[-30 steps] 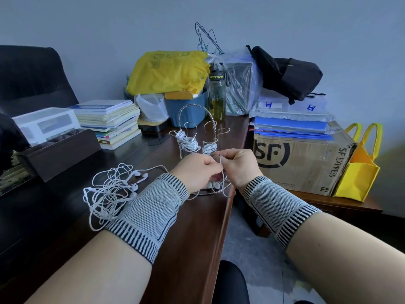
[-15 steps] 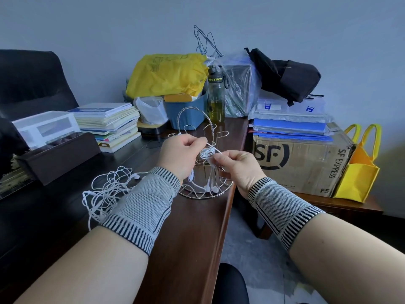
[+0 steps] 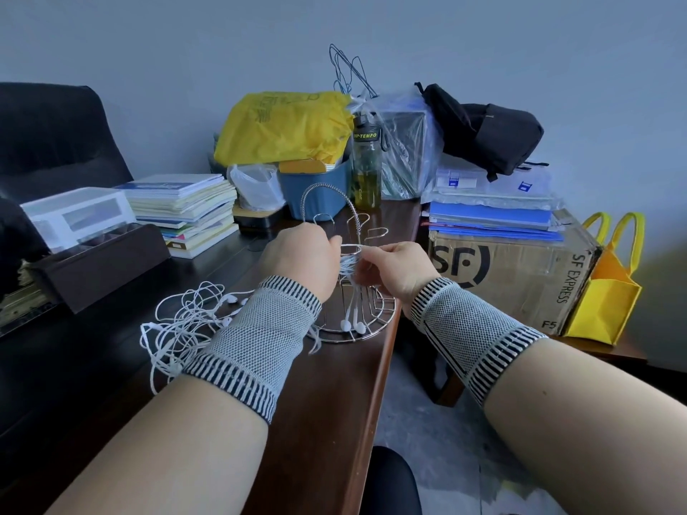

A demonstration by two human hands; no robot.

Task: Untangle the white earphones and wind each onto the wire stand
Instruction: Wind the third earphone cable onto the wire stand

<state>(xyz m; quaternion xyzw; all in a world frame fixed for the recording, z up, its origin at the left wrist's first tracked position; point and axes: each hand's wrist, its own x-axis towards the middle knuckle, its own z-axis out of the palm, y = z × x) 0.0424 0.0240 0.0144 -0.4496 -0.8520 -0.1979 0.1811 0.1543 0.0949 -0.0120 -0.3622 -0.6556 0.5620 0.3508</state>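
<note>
Raised since earlier, both hands, left (image 3: 301, 260) and right (image 3: 396, 271), pinch earphone cord (image 3: 349, 262) at the wire stand (image 3: 375, 321).

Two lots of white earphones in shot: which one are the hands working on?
The bundle wound on the wire stand, earbuds dangling: left hand and right hand pinch its coil. The tangled pile lies loose on the desk, untouched.

Hands in view: 2, left hand (image 3: 301, 260), right hand (image 3: 397, 271). Knit wrist bands: 2. Wire stand (image 3: 358, 317) on bench (image 3: 323, 395): 1. Wound cord bundle (image 3: 349, 262) on stand: 1 visible; earbuds hanging below: 2. Tangled earphone pile (image 3: 186, 321): 1, strand count unreadable. Drink bottle (image 3: 367, 167): 1. Cardboard box (image 3: 509, 276): 1. Yellow tote (image 3: 606, 291): 1, handles 2. Book stack (image 3: 186, 210): 1.
</note>
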